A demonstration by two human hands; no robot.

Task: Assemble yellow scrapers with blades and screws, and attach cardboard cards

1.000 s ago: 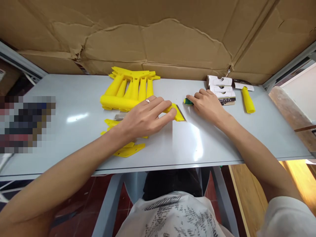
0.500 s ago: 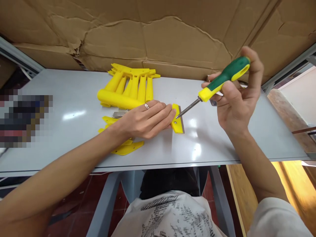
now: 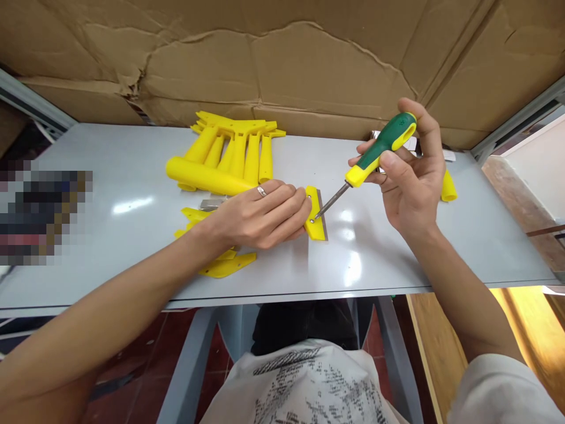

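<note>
Screwdriver (image 3: 364, 168) on scraper (image 3: 314, 203); shirt print (image 3: 304, 374) unreadable

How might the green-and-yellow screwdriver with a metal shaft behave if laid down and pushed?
The screwdriver would probably roll unevenly, its bulging handle being thicker than its slim shaft. That straight metal shaft looks stiff, unlikely to flex.

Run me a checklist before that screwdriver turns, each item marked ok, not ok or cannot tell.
1. Left grip holding the yellow scraper: ok.
2. Right grip on the green-and-yellow screwdriver: ok.
3. Screwdriver tip lined up with the nearer screw: ok.
4. Tip fully seated: cannot tell, too small.
5. Left fingers clear of the blade: ok.
6. Blade covered: not ok, it juts out bare.
</note>
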